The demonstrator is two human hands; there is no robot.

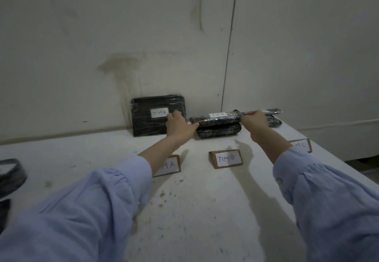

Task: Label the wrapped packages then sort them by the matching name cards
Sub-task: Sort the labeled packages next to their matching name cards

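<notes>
The top package (222, 120), black and film-wrapped with a white "TIM B" label on its upper face, lies flat on a lower package (218, 131) of the same kind, at the back of the table (205, 204) and straight behind the TIM B card (225, 158). The right hand (254, 123) grips its right end, fingers (250, 113) curled over the top edge. The left hand (179, 125) is at its left end with the thumb laid against that end; its fingers are bent and lie in front of the TIM A package (149, 118), and I cannot tell whether they hold anything or touch that package.

The TIM A package stands upright, leaning on the wall (123, 36), label facing out, behind the TIM A card (169, 166). That card is partly hidden by the left sleeve. The TIM C card (302, 145) stands near the table's right edge, partly behind the right forearm. Behind the right hand are more dark wrapped packages (273, 116), too blurred to count. A dark object (10, 172) sits at the far left edge of the table
</notes>
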